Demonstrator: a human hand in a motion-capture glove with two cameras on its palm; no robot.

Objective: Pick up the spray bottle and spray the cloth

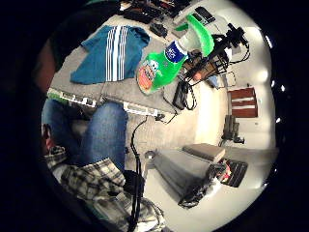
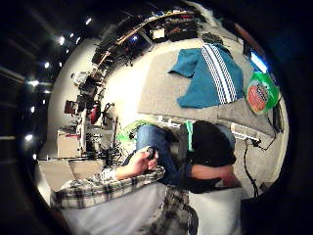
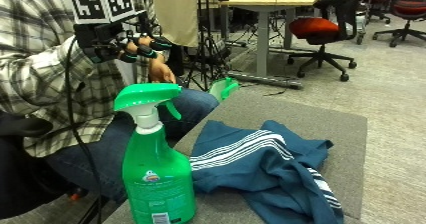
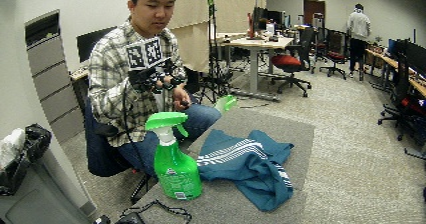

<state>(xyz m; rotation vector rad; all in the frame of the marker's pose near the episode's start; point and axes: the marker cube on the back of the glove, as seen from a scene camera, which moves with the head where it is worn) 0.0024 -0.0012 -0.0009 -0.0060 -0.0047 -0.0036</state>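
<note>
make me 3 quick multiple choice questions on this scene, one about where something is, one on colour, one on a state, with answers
1. Where does the spray bottle stand?
A. On the grey table, beside the cloth
B. On the floor under a chair
C. In the person's lap

2. What colour is the cloth?
A. Red with black dots
B. Teal blue with white stripes
C. Plain yellow

3. What is the gloved right hand doing?
A. Gripping the bottle's trigger
B. Pressing the cloth flat
C. Raised near the person's chest, away from the bottle

Answers:
1. A, the outside view shows the bottle upright on the table next to the cloth.
2. B, the white stripes run across the teal fabric.
3. C, the hand is up by the chest and holds neither bottle nor cloth.
</note>
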